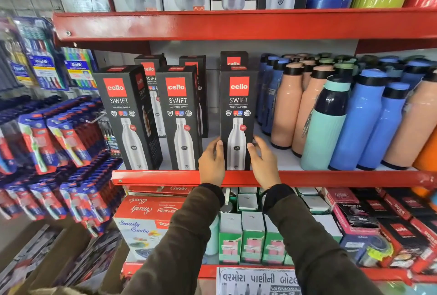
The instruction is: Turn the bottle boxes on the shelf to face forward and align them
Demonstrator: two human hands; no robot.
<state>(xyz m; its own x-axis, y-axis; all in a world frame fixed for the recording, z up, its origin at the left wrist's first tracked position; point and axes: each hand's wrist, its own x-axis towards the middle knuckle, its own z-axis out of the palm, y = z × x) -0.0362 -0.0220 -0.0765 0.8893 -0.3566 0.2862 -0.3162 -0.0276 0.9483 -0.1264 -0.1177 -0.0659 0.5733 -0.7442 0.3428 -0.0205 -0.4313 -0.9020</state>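
Three black bottle boxes with red logos stand in a front row on the red shelf (156, 177). The left box (123, 115) and the middle box (178, 115) face forward. The right box (237, 105) faces forward too, and both my hands grip its lower part. My left hand (211, 162) presses its left edge and my right hand (263, 162) presses its right edge. Behind the front row stand more of the same boxes (150, 70), partly hidden.
Loose bottles in peach, blue and teal (331, 117) crowd the shelf just right of the boxes. Toothbrush packs (59, 134) hang at the left. The shelf above (236, 25) holds steel-bottle boxes. Below are green boxes (250, 235) and red cartons.
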